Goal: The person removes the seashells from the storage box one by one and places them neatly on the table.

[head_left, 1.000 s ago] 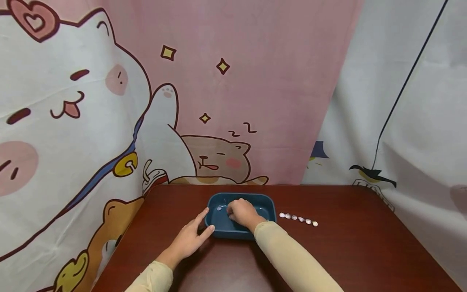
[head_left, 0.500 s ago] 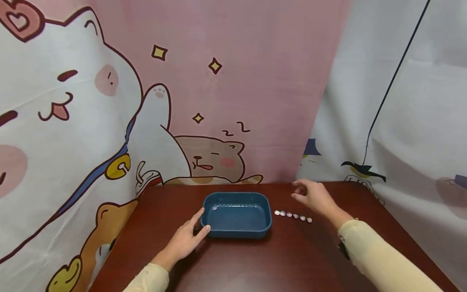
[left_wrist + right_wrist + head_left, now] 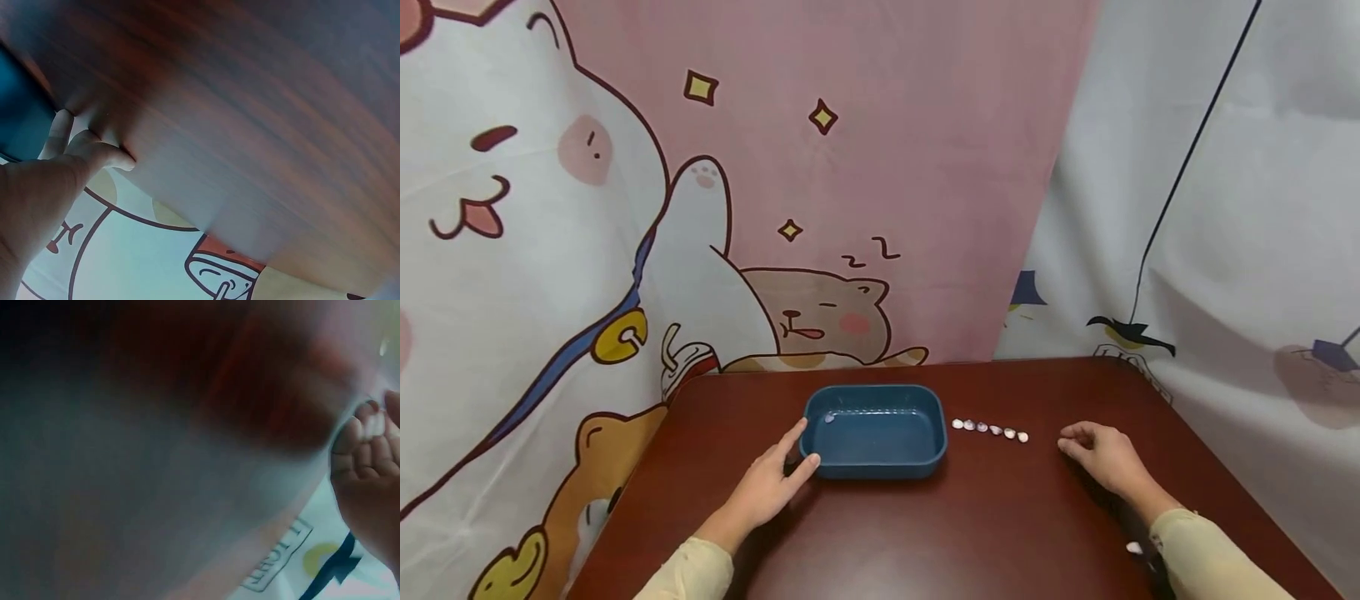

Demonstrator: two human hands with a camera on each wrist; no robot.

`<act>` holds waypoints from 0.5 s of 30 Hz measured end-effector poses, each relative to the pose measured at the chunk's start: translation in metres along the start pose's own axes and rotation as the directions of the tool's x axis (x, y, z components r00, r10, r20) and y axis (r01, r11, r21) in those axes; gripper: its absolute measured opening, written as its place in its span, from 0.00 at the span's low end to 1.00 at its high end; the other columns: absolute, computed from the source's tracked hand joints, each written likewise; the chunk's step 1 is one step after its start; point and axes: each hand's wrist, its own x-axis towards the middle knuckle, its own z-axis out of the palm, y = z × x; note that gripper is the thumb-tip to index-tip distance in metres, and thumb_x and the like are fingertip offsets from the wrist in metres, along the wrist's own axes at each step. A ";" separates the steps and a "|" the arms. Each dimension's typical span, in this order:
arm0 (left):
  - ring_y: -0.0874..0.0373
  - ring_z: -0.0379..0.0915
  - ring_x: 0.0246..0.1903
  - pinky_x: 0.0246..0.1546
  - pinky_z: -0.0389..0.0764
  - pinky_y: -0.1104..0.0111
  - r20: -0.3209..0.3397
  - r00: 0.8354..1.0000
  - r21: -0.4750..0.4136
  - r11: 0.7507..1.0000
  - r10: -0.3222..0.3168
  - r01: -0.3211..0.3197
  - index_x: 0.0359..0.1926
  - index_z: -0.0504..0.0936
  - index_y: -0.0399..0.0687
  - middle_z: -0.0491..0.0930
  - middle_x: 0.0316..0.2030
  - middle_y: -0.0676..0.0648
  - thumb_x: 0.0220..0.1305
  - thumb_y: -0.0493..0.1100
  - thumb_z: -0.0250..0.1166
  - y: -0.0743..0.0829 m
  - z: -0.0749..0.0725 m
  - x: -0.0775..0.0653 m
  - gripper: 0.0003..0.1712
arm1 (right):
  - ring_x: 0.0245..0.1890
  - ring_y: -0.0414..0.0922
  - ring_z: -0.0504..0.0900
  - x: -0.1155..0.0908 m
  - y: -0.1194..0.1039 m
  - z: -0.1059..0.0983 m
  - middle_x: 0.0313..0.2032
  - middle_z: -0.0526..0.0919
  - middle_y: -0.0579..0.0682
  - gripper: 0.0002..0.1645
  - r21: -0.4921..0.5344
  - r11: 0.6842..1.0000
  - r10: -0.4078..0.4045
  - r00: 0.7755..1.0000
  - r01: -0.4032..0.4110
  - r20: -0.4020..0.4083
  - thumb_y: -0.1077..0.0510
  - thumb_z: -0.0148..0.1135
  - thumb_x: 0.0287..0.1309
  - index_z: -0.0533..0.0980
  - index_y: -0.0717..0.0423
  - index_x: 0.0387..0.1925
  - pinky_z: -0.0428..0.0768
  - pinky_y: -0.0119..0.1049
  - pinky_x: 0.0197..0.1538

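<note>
A dark blue rectangular tray [image 3: 880, 472] stands on the table, with one small pale seashell [image 3: 830, 417] inside at its back left. To its right, several small white and purplish seashells [image 3: 982, 427] form a slanting row. My left hand [image 3: 765, 485] has its fingers spread, thumb and forefinger at the tray's left side. My right hand [image 3: 1108, 458] is low over the table, right of the row. Its thumb and forefinger come together in a pinch, as on a small shell, which the fingers mostly hide. In the right wrist view the fingers [image 3: 381, 453] are curled.
The reddish-brown table [image 3: 880, 542] runs back to a cartoon-printed cloth [image 3: 940, 183]. Beside the right sleeve shows a small white spot [image 3: 1134, 547]. Both wrist views are partly blurred.
My right hand has come up out of the tray, passed over the row of shells and come down to its right. My left hand has kept to the tray's left side.
</note>
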 end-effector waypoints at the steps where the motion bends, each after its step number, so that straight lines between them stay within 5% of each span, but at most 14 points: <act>1: 0.41 0.79 0.64 0.65 0.76 0.35 0.002 1.000 0.001 1.000 0.003 -0.003 0.86 0.56 0.66 0.81 0.65 0.38 0.76 0.70 0.59 0.001 -0.001 0.000 0.45 | 0.44 0.52 0.87 -0.003 0.001 -0.004 0.48 0.90 0.59 0.17 0.006 1.000 0.015 1.000 -0.015 -0.011 0.50 0.68 0.73 0.85 0.58 0.53 0.82 0.44 0.42; 6: 0.40 0.79 0.65 0.65 0.76 0.35 0.012 1.000 0.004 1.000 0.005 -0.005 0.86 0.54 0.65 0.80 0.66 0.37 0.77 0.68 0.59 0.002 -0.003 0.002 0.46 | 0.50 0.58 0.86 -0.017 0.005 -0.042 0.55 0.88 0.65 0.26 0.040 0.997 0.066 0.997 -0.065 -0.030 0.41 0.62 0.77 0.85 0.58 0.56 0.82 0.45 0.43; 10: 0.40 0.79 0.65 0.66 0.76 0.36 0.020 1.000 0.004 1.000 0.006 -0.006 0.86 0.53 0.65 0.80 0.67 0.36 0.77 0.69 0.58 0.003 -0.001 0.000 0.46 | 0.47 0.46 0.85 -0.037 0.014 -0.075 0.53 0.89 0.61 0.26 0.002 0.998 0.064 0.998 -0.064 0.012 0.40 0.65 0.75 0.85 0.57 0.57 0.80 0.37 0.41; 13: 0.40 0.80 0.64 0.65 0.77 0.35 0.019 1.000 0.001 1.000 0.011 -0.011 0.86 0.54 0.63 0.80 0.66 0.35 0.77 0.69 0.58 0.003 -0.002 -0.002 0.46 | 0.45 0.32 0.83 -0.060 0.023 -0.093 0.49 0.91 0.56 0.22 0.007 1.000 -0.025 0.983 0.024 0.184 0.46 0.70 0.71 0.85 0.58 0.54 0.80 0.32 0.41; 15: 0.40 0.80 0.64 0.65 0.77 0.35 0.023 1.000 -0.002 1.000 0.010 -0.010 0.86 0.53 0.63 0.81 0.64 0.36 0.77 0.69 0.58 0.003 -0.002 -0.001 0.46 | 0.45 0.26 0.80 -0.080 0.031 -0.100 0.47 0.90 0.53 0.20 0.088 0.992 -0.114 0.931 0.088 0.347 0.52 0.73 0.68 0.85 0.63 0.52 0.80 0.30 0.41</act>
